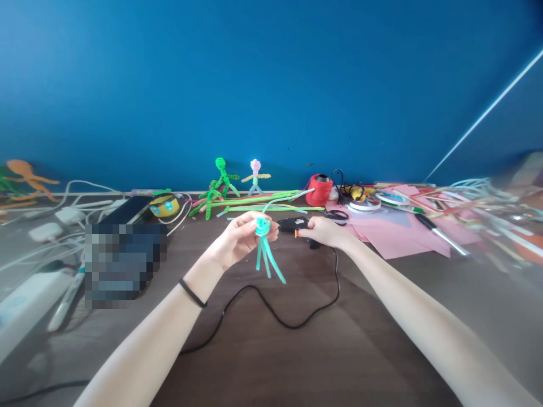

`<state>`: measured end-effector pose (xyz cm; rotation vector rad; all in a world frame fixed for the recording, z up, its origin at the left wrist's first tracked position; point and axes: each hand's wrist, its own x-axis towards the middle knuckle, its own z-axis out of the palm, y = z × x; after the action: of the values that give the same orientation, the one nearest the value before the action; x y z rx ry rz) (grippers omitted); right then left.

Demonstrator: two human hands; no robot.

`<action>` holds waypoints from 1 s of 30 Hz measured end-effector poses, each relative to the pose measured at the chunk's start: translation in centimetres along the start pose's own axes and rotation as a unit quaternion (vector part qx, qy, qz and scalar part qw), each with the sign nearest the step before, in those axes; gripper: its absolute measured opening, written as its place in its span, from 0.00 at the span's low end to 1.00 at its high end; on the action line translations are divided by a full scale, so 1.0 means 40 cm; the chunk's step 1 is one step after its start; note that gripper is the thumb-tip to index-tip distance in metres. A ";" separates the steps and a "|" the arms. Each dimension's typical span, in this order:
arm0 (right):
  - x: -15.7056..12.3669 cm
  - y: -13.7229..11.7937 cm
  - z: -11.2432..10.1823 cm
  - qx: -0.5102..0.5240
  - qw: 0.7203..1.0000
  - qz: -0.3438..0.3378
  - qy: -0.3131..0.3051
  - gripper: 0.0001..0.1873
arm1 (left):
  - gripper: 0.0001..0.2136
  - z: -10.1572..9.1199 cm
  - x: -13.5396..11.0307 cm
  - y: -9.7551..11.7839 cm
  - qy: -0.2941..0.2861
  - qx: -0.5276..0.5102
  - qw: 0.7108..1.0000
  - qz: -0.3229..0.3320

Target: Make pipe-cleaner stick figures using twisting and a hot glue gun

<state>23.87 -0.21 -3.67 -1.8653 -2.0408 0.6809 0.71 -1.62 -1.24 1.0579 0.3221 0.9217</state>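
My left hand [237, 240] is closed on a teal pipe-cleaner figure [265, 249]; its coiled head sits at my fingertips and several strands hang down from it. My right hand [324, 230] grips a black glue gun [297, 225] with an orange trigger, its nozzle pointing left at the coiled head. The gun's black cord [297, 322] loops back across the brown table [297, 350] toward me. A dark band circles my left wrist.
Green [220, 181] and pink-headed [255, 176] pipe-cleaner figures stand by the blue wall, with loose pipe cleaners [263, 202] lying in front. A red spool [319, 190], scissors [338, 215], tape rolls and pink paper [399, 234] lie to the right. White cables and a black box [127, 210] are left.
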 end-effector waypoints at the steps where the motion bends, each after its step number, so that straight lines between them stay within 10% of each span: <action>1: 0.004 0.002 0.003 0.046 0.999 -0.003 0.004 0.17 | 0.10 -0.004 0.000 0.002 0.005 0.006 1.000 0.003; 9: -0.009 -0.026 -0.009 0.509 0.860 -0.029 -0.022 0.13 | 0.11 -0.030 0.001 0.020 0.016 0.018 0.999 0.038; 15: -0.046 -0.050 -0.037 0.600 0.774 -0.165 -0.118 0.09 | 0.11 -0.031 0.001 0.020 0.016 0.023 0.999 0.035; 30: -0.109 -0.129 -0.056 0.463 0.832 -0.290 -0.096 0.08 | 0.10 -0.038 0.007 0.012 0.040 0.028 0.998 0.036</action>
<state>21.13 -4.44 1.35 -0.6070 -1.7090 1.3645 -0.32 -0.40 -1.53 1.0909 0.3792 1.0252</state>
